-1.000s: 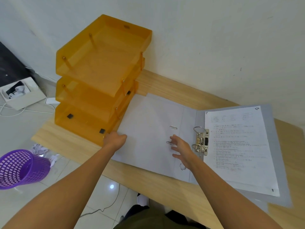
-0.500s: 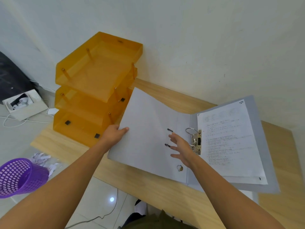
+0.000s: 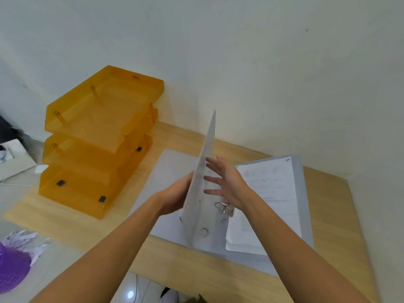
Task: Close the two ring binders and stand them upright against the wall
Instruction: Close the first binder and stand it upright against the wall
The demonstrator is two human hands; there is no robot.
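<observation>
A grey ring binder lies open on the wooden desk point(image 3: 65, 219), and its left cover point(image 3: 203, 182) is lifted almost vertical. My left hand point(image 3: 175, 197) grips that cover from its outer side. My right hand point(image 3: 227, 182) is spread open against the cover's inner face, above the metal rings point(image 3: 225, 207). Printed sheets point(image 3: 269, 186) rest on the binder's right half. Part of a second open grey binder point(image 3: 168, 165) shows flat underneath, to the left. The white wall point(image 3: 240, 62) rises right behind the desk.
A stack of three orange letter trays point(image 3: 98, 138) stands at the desk's left, against the wall. On the floor to the lower left are a purple basket point(image 3: 11, 267) and shredded paper point(image 3: 21, 237). The desk's right edge point(image 3: 354, 215) lies just past the binder.
The left cover has swung up from flat on the desk to nearly vertical, lifted by my left hand. My right hand has risen from beside the rings to the cover's inner face.
</observation>
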